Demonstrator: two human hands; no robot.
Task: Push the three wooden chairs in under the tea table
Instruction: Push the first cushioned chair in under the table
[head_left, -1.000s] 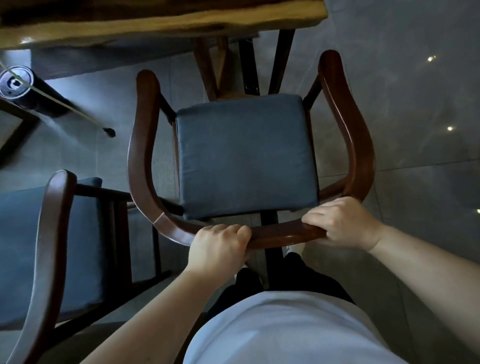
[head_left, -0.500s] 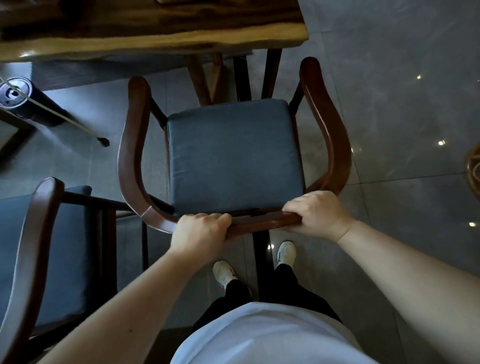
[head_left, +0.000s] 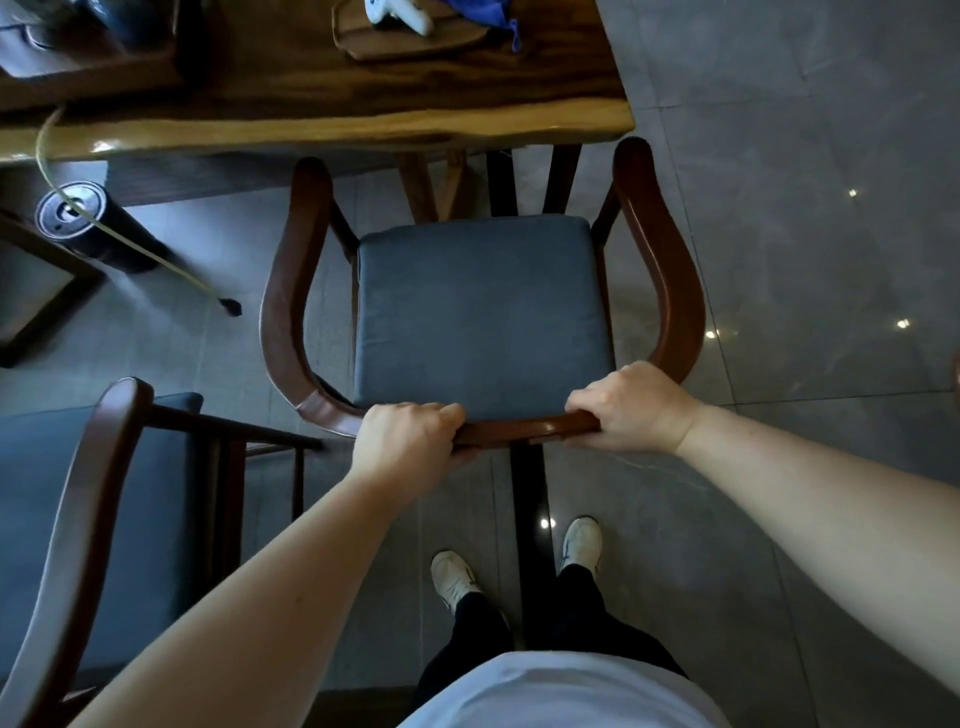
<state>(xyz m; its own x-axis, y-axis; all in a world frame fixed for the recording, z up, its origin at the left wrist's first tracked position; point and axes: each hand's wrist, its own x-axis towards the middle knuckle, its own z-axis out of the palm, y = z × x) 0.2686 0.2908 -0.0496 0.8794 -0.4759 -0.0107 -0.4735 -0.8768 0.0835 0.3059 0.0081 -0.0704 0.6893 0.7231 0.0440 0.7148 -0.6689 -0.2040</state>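
A wooden armchair with a grey-blue seat cushion stands right in front of me, facing the tea table. Its armrest tips reach the table's near edge; the seat is still out in the open. My left hand and my right hand both grip the curved top rail of its back, a hand's width apart. A second wooden chair with the same cushion stands at the lower left, away from the table. A third chair is not in view.
The tabletop carries a wooden tray with a white object and a blue cloth. A dark cylinder with a thin cord lies under the table at left. Table legs stand ahead of the seat. Grey tiled floor stretches to the right.
The chair has slid forward towards the table, its armrest tips now at the table's edge. My arms have stretched out and my feet have come into view. Both hands keep their grip.
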